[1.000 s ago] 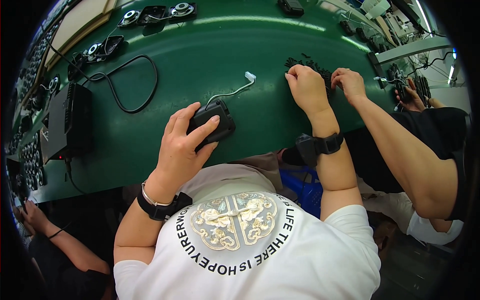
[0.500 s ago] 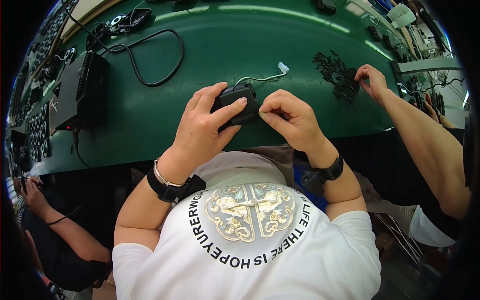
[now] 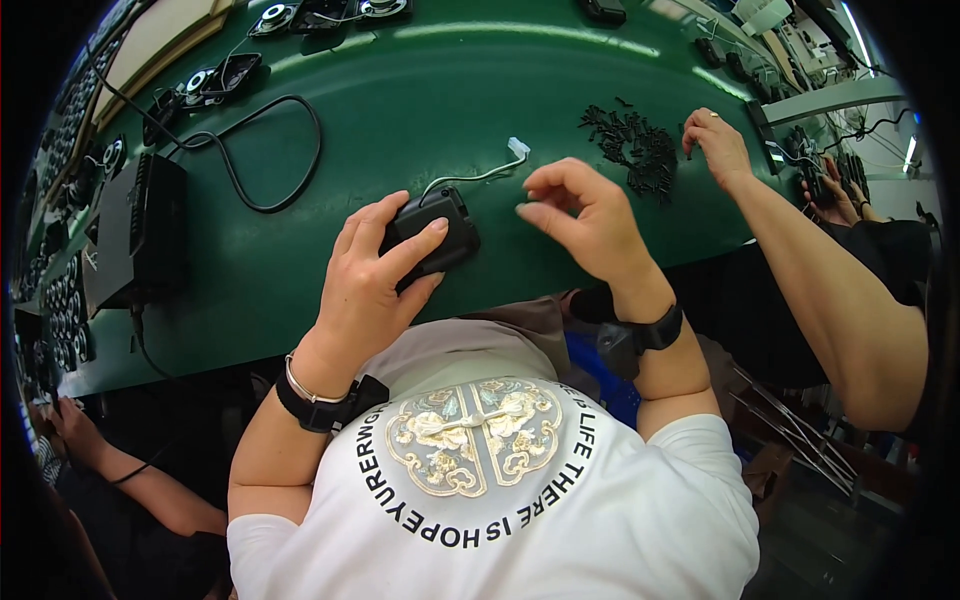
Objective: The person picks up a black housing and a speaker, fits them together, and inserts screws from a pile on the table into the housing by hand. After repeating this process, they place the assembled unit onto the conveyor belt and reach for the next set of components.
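My left hand [image 3: 365, 260] grips a small black plastic speaker box [image 3: 452, 228] on the green table, its index finger lying across the top. A thin pale cable [image 3: 465, 181] comes out of the box's far side and ends in a white plug [image 3: 518, 148]. To the right of the box, apart from it, my right hand [image 3: 585, 215] is raised with fingers curled and the thumb away from the index finger. Nothing shows between them. A pile of small black screws [image 3: 640, 150] lies beyond my right hand.
A co-worker's hand [image 3: 715, 145] is beside the screw pile. On the left stand a black power unit [image 3: 145, 230] and a looped black cable [image 3: 318, 150]. Open speaker housings [image 3: 235, 75] lie at the far left of the green table [image 3: 440, 100]. Another person's arm [image 3: 150, 485] is at lower left.
My right hand has come away from the box's right edge, and its thumb and index finger have parted. My left hand keeps hold of the box. The whole view has shifted slightly.
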`<state>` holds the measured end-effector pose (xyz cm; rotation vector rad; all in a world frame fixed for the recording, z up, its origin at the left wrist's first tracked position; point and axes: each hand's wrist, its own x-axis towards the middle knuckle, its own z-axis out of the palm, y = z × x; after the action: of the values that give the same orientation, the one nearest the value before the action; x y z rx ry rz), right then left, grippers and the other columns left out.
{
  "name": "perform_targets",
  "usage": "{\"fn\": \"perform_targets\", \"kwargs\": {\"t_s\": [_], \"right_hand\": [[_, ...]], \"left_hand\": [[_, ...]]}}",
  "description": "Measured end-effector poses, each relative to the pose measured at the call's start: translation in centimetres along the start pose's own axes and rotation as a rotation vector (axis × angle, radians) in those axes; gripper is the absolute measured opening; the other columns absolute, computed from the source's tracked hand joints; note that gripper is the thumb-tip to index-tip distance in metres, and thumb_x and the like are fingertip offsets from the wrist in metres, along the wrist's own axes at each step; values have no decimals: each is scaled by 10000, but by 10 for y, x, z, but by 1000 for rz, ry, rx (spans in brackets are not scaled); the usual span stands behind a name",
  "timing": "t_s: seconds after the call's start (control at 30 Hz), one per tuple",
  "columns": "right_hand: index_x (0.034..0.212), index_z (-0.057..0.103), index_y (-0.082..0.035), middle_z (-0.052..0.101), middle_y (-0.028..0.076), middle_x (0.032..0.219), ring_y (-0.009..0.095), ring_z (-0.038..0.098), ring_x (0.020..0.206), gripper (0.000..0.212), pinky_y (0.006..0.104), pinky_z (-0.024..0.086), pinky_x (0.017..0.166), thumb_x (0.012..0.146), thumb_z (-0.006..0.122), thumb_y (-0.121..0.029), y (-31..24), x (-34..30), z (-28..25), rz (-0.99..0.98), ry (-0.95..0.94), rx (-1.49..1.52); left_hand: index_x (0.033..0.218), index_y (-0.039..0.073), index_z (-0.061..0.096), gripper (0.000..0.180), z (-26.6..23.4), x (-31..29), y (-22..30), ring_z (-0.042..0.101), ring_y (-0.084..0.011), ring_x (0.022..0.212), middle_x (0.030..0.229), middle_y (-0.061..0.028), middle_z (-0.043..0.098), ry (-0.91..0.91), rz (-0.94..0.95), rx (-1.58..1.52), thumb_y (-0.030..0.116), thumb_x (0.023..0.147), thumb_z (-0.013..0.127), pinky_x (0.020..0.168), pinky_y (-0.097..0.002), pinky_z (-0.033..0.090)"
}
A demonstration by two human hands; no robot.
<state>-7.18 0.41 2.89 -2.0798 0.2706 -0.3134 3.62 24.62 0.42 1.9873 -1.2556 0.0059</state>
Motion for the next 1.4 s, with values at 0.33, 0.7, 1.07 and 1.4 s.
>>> {"fn": "perform_targets", "kwargs": {"t_s": [0.33, 0.7, 1.07, 1.4], "right_hand": [[936, 696, -9, 638, 85, 880, 241, 629, 751, 147, 328, 513, 705, 834, 712, -114, 61, 34, -58, -197, 243, -704], [923, 660, -6, 611, 87, 887, 199, 598, 771, 52, 293, 480, 698, 888, 646, -42, 11, 31, -36, -189, 139, -295], [862, 640, -28, 586, 77, 991, 268, 550, 924, 55, 367, 454, 836, 851, 669, -74, -38, 66, 66, -500, -358, -201], [856, 653, -43, 612, 64, 928, 266, 563, 927, 75, 379, 448, 860, 834, 691, -102, -49, 65, 68, -439, -327, -381]], "left_hand": [[1184, 175, 690, 562, 0, 0, 0, 548, -393, 1144, 1298, -197, 542, -8, -8, -7, 68, 648, 820, 951, -455, 482], [1176, 201, 691, 549, 2, 1, -3, 541, -388, 1144, 1286, -206, 541, 12, -2, 14, 104, 652, 820, 963, -466, 461], [1131, 226, 705, 494, 1, -4, -6, 507, -369, 1175, 1268, -167, 540, 19, -10, 57, 160, 655, 818, 1013, -488, 407], [1117, 218, 713, 494, 3, -4, -7, 510, -369, 1164, 1263, -168, 549, 30, 7, 56, 139, 642, 818, 1005, -478, 403]]}}
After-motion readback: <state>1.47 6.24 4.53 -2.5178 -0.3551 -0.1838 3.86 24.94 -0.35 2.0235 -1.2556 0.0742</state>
